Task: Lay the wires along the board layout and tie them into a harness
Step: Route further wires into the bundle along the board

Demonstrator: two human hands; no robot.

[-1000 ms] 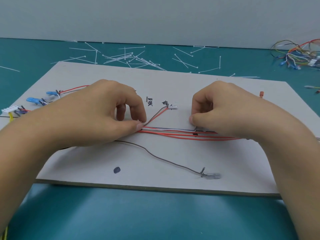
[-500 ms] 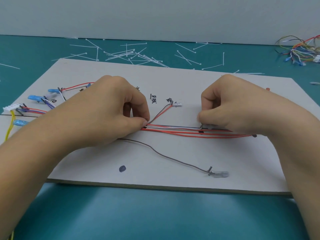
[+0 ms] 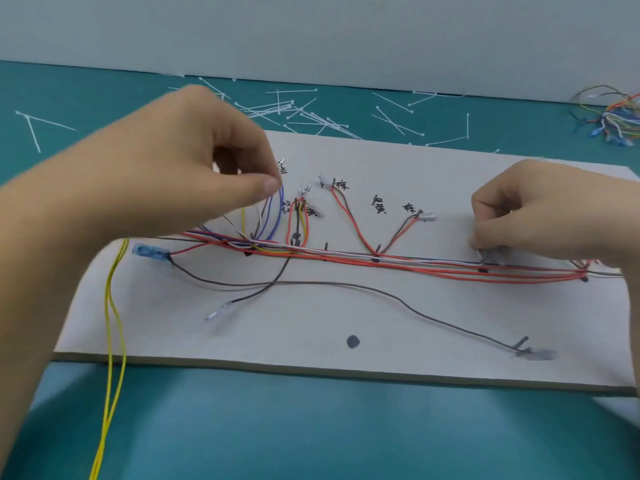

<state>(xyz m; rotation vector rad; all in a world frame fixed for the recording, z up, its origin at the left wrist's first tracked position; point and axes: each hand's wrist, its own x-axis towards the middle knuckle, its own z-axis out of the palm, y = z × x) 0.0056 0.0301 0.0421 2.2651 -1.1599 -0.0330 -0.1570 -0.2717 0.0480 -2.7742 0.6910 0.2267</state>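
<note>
Wire bundle (image 3: pixel 398 263) ran left-right across the middle of the board (image 3: pixel 311 355), branches fanning to the far side. Left hand (image 3: pixel 180 168) was raised over the far-left area, thumb and forefinger pinching the tops of the blue wires (image 3: pixel 277 216). Right hand (image 3: pixel 547 209) was curled, pinching the bundle near the right edge. Yellow wires (image 3: pixel 110 341) hung over the board's near-left edge onto the desk (image 3: pixel 311 427). Grey wire (image 3: pixel 415 306) crossed the near half, ending close to the near-right corner. Cable ties (image 3: pixel 311 112) lay scattered past the far edge.
</note>
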